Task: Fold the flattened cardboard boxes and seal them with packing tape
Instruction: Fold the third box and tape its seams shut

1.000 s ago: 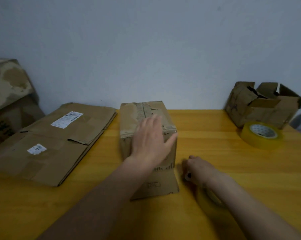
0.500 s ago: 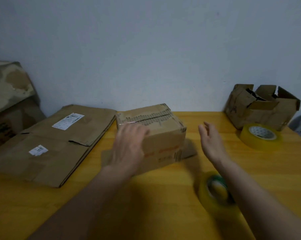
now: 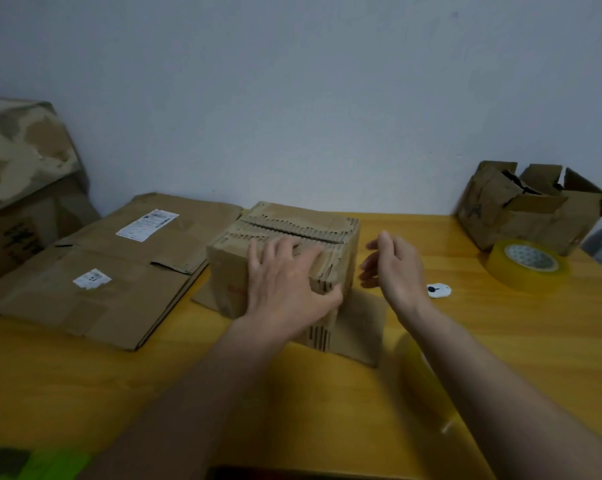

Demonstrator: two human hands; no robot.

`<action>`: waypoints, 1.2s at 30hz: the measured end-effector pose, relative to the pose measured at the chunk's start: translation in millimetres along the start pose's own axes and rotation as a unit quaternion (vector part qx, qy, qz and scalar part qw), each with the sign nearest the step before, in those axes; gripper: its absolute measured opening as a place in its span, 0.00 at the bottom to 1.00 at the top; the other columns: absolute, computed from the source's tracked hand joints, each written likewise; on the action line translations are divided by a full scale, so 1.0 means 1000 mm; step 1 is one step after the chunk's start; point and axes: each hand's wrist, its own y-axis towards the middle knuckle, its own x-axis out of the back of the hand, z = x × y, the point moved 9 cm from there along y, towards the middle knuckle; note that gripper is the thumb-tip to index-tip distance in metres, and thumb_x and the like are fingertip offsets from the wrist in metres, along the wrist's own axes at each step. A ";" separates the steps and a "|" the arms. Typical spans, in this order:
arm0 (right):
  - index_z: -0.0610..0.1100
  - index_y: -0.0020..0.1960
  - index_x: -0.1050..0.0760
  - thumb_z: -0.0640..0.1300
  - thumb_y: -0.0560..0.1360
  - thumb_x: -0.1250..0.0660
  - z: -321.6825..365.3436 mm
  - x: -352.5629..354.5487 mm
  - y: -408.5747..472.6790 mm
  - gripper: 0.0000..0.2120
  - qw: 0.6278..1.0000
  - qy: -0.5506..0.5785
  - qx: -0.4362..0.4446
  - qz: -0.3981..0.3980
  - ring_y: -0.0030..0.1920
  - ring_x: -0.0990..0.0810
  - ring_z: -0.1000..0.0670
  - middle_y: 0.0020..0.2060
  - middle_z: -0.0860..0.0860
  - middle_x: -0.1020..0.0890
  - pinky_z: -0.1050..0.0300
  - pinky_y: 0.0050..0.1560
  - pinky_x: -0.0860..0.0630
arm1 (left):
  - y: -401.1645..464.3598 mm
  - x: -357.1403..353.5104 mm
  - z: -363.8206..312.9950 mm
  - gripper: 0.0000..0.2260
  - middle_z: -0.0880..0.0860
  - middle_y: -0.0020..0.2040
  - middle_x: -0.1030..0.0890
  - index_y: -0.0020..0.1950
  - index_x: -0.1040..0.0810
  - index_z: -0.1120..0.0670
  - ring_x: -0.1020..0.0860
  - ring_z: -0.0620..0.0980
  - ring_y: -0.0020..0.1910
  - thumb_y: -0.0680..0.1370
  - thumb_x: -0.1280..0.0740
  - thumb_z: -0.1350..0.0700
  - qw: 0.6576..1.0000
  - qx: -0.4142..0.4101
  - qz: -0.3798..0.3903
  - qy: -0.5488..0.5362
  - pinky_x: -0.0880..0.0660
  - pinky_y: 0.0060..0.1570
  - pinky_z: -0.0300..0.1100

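A small brown cardboard box (image 3: 285, 258), folded into shape, stands in the middle of the yellow wooden surface (image 3: 500, 341), its worn top seam running left to right and two loose flaps lying flat on the wood at its near corners. The left hand (image 3: 287, 289) rests on the box's top and near face with fingers straight and spread, thumb toward the right corner. The right hand (image 3: 394, 268) hovers just right of the box, fingers relaxed and apart, pinching nothing and not touching the cardboard.

Red print on the box's near face is too blurred to read. Left of the box, touching its edge, lies a stack of flattened brown cardboard boxes (image 3: 112, 271) carrying two white shipping labels, their print too small to read. Farther left, a large brown box with torn patches (image 3: 19, 174) leans at the wall, dark characters on its side. Right of the small box sit a small white object with a dark spot (image 3: 438, 290), then a wide roll of yellowish packing tape (image 3: 526, 268), and behind that an open, crumpled brown cardboard box (image 3: 531, 207) against the plain pale grey wall (image 3: 292, 98). A second yellowish tape roll (image 3: 420, 372), blurred, lies near of the box under the right forearm. Bare wood stretches in front of the box toward the near edge.
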 end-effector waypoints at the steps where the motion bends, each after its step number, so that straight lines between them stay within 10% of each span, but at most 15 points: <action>1: 0.40 0.54 0.28 0.47 0.81 0.46 0.001 0.013 0.005 0.13 0.997 -0.059 0.020 -0.051 0.49 0.21 0.42 0.45 0.45 0.21 0.46 0.49 0.22 | 0.000 0.000 -0.005 0.27 0.48 0.69 0.32 0.70 0.33 0.41 0.38 0.49 0.71 0.72 0.38 0.36 0.999 -0.038 0.002 -0.033 0.58 0.75 0.56; 4: 0.43 0.61 0.30 0.50 0.79 0.41 0.000 0.023 0.013 0.15 0.990 -0.123 0.035 -0.060 0.58 0.27 0.48 0.57 0.48 0.27 0.48 0.59 0.29 | -0.009 -0.001 -0.015 0.26 0.44 0.72 0.32 0.71 0.33 0.43 0.40 0.43 0.73 0.72 0.37 0.48 0.984 -0.133 0.041 -0.110 0.60 0.76 0.52; 9: 0.47 0.46 0.31 0.58 0.73 0.37 -0.014 0.012 0.002 0.15 0.993 -0.119 0.017 0.004 0.39 0.28 0.51 0.39 0.51 0.24 0.53 0.37 0.31 | -0.008 0.006 0.005 0.27 0.40 0.72 0.32 0.67 0.29 0.42 0.41 0.43 0.75 0.73 0.36 0.66 0.981 -0.104 0.027 -0.162 0.58 0.76 0.52; 16: 0.46 0.48 0.34 0.57 0.74 0.36 -0.012 0.006 -0.013 0.15 0.996 -0.077 0.012 0.031 0.38 0.27 0.49 0.37 0.50 0.27 0.44 0.39 0.25 | -0.009 0.006 0.003 0.20 0.46 0.71 0.28 0.73 0.33 0.41 0.35 0.55 0.71 0.81 0.44 0.44 0.986 -0.163 -0.019 0.005 0.49 0.73 0.65; 26: 0.47 0.45 0.26 0.41 0.78 0.36 -0.020 0.066 -0.025 0.03 0.981 -0.178 0.059 0.044 0.38 0.24 0.48 0.36 0.49 0.23 0.44 0.47 0.24 | -0.060 0.006 -0.041 0.24 0.61 0.70 0.29 0.69 0.28 0.58 0.34 0.58 0.70 0.74 0.31 0.62 0.957 -0.216 -0.170 -0.096 0.37 0.69 0.55; 29: 0.48 0.42 0.25 0.37 0.75 0.33 -0.038 0.093 -0.041 0.07 0.974 -0.218 0.053 0.038 0.34 0.27 0.53 0.32 0.52 0.25 0.54 0.40 0.29 | -0.086 -0.040 -0.078 0.23 0.53 0.69 0.28 0.70 0.29 0.55 0.33 0.49 0.69 0.75 0.34 0.64 0.951 -0.254 -0.038 -0.175 0.33 0.69 0.45; 33: 0.51 0.37 0.25 0.48 0.74 0.30 -0.062 0.111 -0.074 0.08 0.956 -0.290 0.020 0.047 0.42 0.22 0.50 0.35 0.56 0.22 0.55 0.41 0.27 | -0.087 -0.103 -0.084 0.24 0.45 0.72 0.33 0.76 0.38 0.47 0.36 0.44 0.70 0.80 0.37 0.55 0.945 -0.092 0.149 -0.276 0.37 0.70 0.42; 36: 0.51 0.48 0.21 0.63 0.70 0.33 -0.070 0.098 -0.099 0.17 0.876 -0.467 0.078 0.091 0.54 0.26 0.49 0.46 0.54 0.21 0.54 0.54 0.31 | -0.087 -0.132 -0.089 0.25 0.47 0.70 0.29 0.76 0.39 0.48 0.31 0.45 0.69 0.80 0.36 0.55 0.916 -0.010 0.241 -0.319 0.32 0.69 0.46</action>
